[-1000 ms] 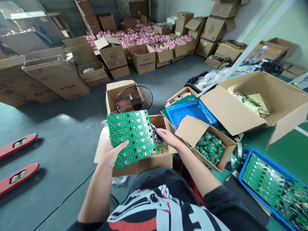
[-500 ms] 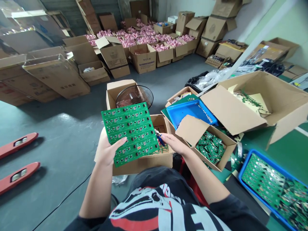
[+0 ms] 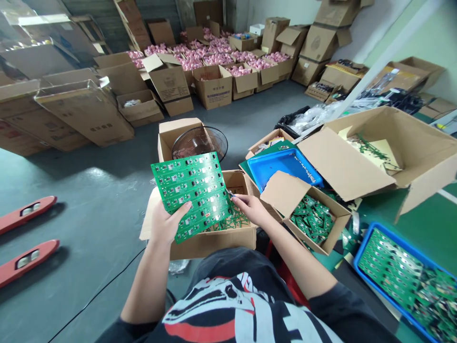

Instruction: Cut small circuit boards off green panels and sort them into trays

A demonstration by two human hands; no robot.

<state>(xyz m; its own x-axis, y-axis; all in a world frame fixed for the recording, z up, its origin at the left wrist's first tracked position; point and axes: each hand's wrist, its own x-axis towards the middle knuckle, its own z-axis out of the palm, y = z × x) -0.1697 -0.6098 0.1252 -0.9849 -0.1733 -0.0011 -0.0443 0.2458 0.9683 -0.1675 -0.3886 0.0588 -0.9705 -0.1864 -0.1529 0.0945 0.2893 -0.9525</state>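
Observation:
My left hand (image 3: 164,221) grips a green circuit board panel (image 3: 193,190) by its lower left side, thumb across the front. The panel is tilted and carries rows of small components. At its right edge, my right hand (image 3: 252,209) is closed round small blue-handled pliers (image 3: 231,194); their jaws point at the edge, and the fingers hide most of the handles. Whether the jaws touch the panel I cannot tell. Below both hands stands an open cardboard box (image 3: 214,243) with thin green board strips (image 3: 233,220) in it.
To the right are a blue tray (image 3: 266,166), a carton of small green boards (image 3: 310,216) and a blue bin (image 3: 364,243) of boards. A black fan guard (image 3: 200,143) rests behind the panel. Red pallet-jack forks (image 3: 28,212) lie left. Cartons of pink items (image 3: 217,58) fill the back.
The panel has turned slightly and its lower edge has risen a little. My right hand has moved slightly up with the pliers, whose blue handles are now mostly hidden. More green strips show below.

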